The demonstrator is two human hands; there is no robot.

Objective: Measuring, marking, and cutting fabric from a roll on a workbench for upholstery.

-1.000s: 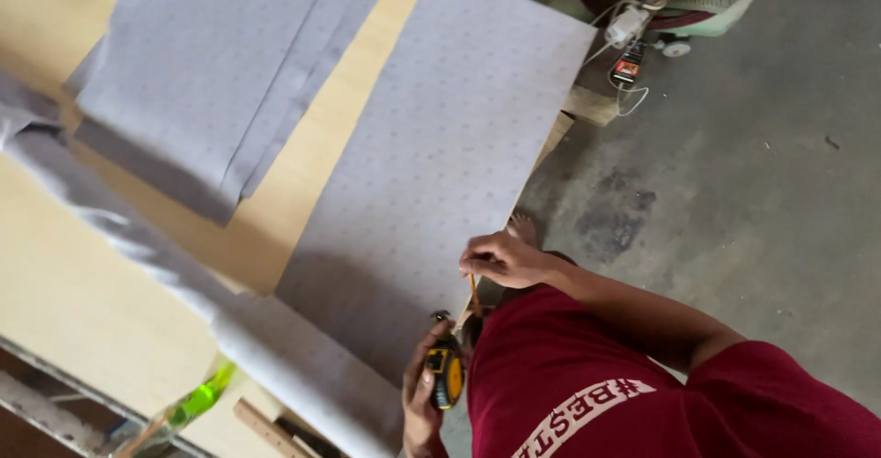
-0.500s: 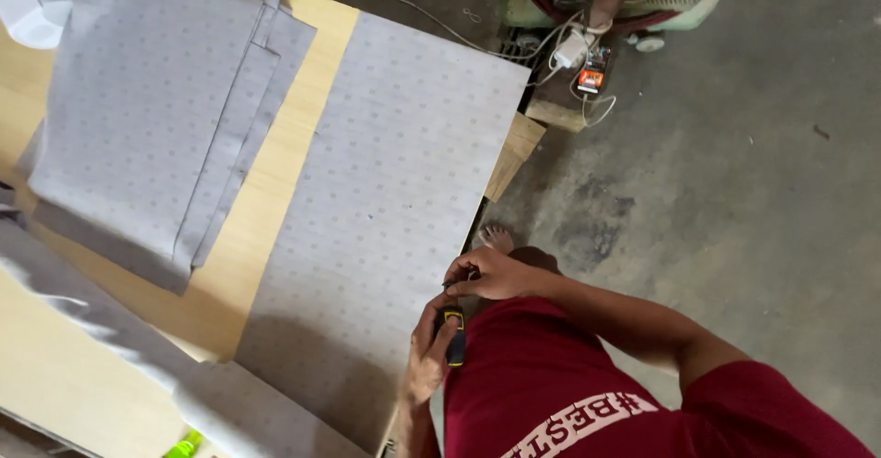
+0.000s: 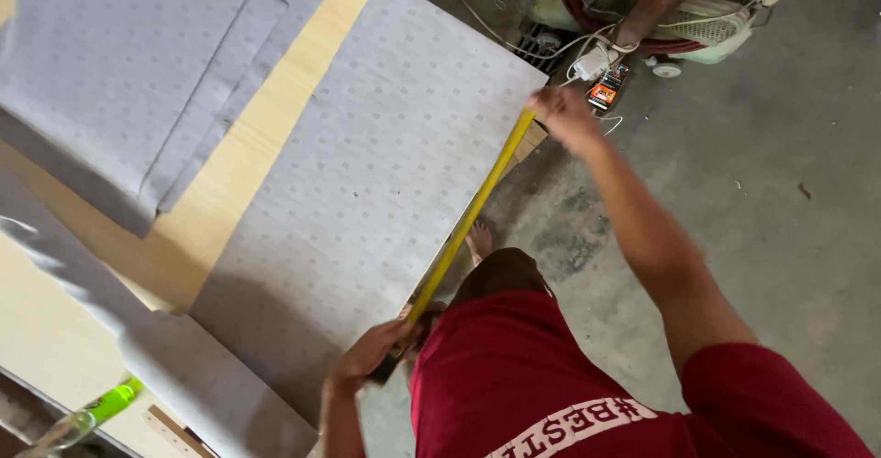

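Measuring step, we judge. Right hand (image 3: 564,114) pinches the yellow metal measuring tape (image 3: 468,219) at the far corner of the grey dotted fabric-covered panel (image 3: 367,173). Left hand (image 3: 367,359) grips its case at the near corner. Next we need the tape taut along the edge.

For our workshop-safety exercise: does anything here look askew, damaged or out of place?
Nothing looks damaged or spilled. The yellow tape runs straight along the grey sheet's edge between the left hand and right hand. Only the loose tangle of cables on the floor looks untidy.
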